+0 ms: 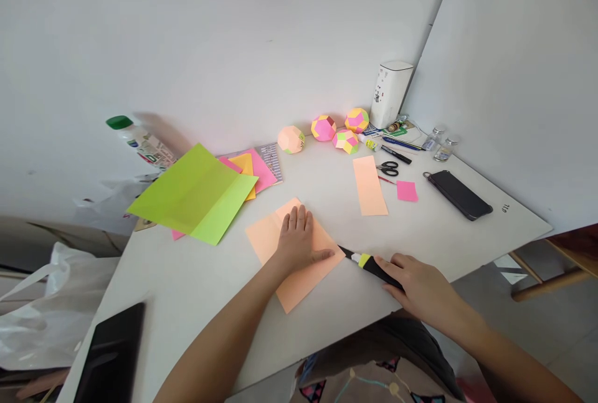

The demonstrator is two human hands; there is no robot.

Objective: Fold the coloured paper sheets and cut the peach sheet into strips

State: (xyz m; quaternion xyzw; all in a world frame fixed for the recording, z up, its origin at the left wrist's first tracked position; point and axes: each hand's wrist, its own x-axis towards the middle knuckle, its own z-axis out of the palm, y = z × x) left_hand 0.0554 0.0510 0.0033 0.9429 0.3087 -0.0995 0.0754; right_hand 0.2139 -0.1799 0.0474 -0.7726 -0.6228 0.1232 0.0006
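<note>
A sheet of peach paper [292, 288] lies on the white table with creases across it. My left hand [299, 238] presses flat on it, fingers stretched out and the thumb apart. In my right hand [413, 281] is a utility knife [378, 269] with a black and yellow handle. Its dark blade points left and reaches the paper's right corner; whether the tip lies under the sheet I cannot tell. A cut strip of peach paper [369, 188] lies farther back on the right.
Green paper [196, 194] overlaps pink and orange sheets at the left. Several paper balls [323, 128] stand by the wall. Scissors [389, 169], a pink square [407, 191], a black phone case [460, 194] and small glass jars [446, 149] lie right. A black tablet [112, 356] sits front left.
</note>
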